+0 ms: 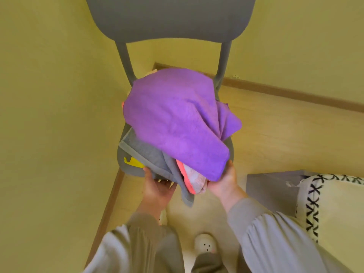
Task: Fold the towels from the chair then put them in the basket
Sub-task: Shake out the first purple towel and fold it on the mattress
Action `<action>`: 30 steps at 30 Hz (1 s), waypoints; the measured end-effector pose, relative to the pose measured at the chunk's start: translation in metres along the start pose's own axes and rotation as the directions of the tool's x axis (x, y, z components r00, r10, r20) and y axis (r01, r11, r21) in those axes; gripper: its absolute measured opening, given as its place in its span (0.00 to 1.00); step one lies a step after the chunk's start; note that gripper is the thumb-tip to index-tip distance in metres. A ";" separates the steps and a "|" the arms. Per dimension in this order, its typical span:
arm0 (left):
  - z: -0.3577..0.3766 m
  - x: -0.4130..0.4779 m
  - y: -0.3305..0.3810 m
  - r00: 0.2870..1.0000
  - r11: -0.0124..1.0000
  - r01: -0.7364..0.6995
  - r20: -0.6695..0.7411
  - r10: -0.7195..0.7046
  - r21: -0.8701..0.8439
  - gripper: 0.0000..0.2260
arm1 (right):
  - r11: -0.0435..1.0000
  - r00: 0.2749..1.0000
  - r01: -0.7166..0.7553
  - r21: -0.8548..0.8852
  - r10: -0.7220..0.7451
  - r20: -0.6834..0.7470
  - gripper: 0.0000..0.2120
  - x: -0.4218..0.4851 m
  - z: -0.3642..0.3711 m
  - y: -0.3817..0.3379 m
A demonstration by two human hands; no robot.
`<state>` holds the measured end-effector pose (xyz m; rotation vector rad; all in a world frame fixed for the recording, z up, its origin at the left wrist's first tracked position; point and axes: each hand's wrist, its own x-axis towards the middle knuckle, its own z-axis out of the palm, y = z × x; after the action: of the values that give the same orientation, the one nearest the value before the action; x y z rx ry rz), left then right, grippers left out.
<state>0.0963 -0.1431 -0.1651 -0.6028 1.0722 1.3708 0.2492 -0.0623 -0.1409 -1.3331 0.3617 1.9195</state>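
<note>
Left hand (157,189) grips the grey towel (149,154), right hand (224,181) clutches the purple towel (177,119) heaped above both on the chair (126,168), so the loose pink-edged towel (190,179) between them may slip out and fall.

Left hand (157,191), right hand (224,181) palms-up, thumbs round towels (177,119)

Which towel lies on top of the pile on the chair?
The purple towel: it drapes over all the rest, while the grey towel and the coral-edged towel only peek out beneath it.
</note>
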 end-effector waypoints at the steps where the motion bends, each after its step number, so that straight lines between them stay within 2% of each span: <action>1: -0.006 -0.006 -0.009 1.000 1.000 0.003 0.004 -0.003 0.002 0.29 | 1.000 0.999 -0.005 -0.012 0.005 0.032 0.25 -0.004 -0.008 -0.001; 5: -0.029 -0.029 -0.042 1.000 1.000 0.012 -0.009 -0.012 -0.003 0.28 | 0.999 0.997 -0.016 -0.040 0.019 0.068 0.24 -0.024 -0.042 0.001; 11: -0.072 -0.061 -0.084 0.999 1.000 0.003 -0.037 -0.002 0.026 0.29 | 0.992 1.000 0.011 -0.123 -0.015 -0.026 0.23 -0.054 -0.096 0.012; 16: -0.115 -0.083 -0.124 1.000 1.000 0.003 -0.017 -0.003 -0.018 0.31 | 0.969 0.992 0.054 -0.243 -0.080 -0.097 0.16 -0.071 -0.151 0.021; 21: -0.149 -0.105 -0.167 0.999 0.996 -0.039 -0.030 0.036 -0.075 0.33 | 0.908 0.983 -0.005 -0.418 -0.073 -0.170 0.17 -0.092 -0.203 0.021; 25: -0.164 -0.121 -0.200 0.998 0.992 -0.063 -0.021 0.061 -0.113 0.33 | 0.841 0.984 -0.031 -0.540 -0.070 -0.165 0.23 -0.104 -0.232 0.011; 30: -0.173 -0.137 -0.242 0.995 0.989 -0.103 -0.014 0.102 -0.103 0.34 | 0.791 0.984 -0.018 -0.612 -0.094 -0.150 0.10 -0.123 -0.264 0.003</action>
<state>0.3025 -0.3967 -0.1771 -0.6371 1.0567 1.5218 0.4459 -0.2766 -0.1419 -1.9148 -0.2432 1.9682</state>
